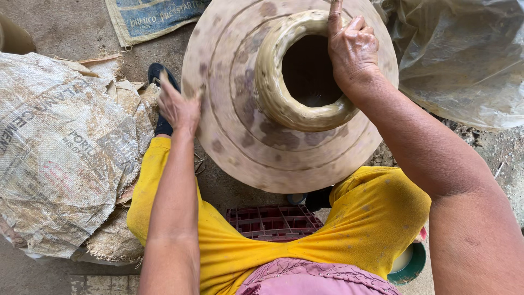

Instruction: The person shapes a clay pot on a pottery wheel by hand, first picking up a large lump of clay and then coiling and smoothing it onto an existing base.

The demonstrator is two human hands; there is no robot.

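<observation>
A large wet clay pot (240, 125) fills the upper middle, seen from above, with a thick rolled rim (273, 93) around a dark mouth. The pot's surface looks blurred. My left hand (177, 106) lies flat, fingers apart, against the pot's left shoulder. My right hand (352, 46) rests on the rim's right side, fingers curled over the wet clay. Yellow trousers (360, 218) cover my knees on both sides below the pot.
Crumpled woven sacks (65, 153) lie on the left. A clear plastic sheet (464, 54) is bunched at the upper right. A dark red plastic crate (273, 221) is under me. A green-rimmed bowl (409, 265) stands at the lower right. A blue sandal (161, 76) shows by the left hand.
</observation>
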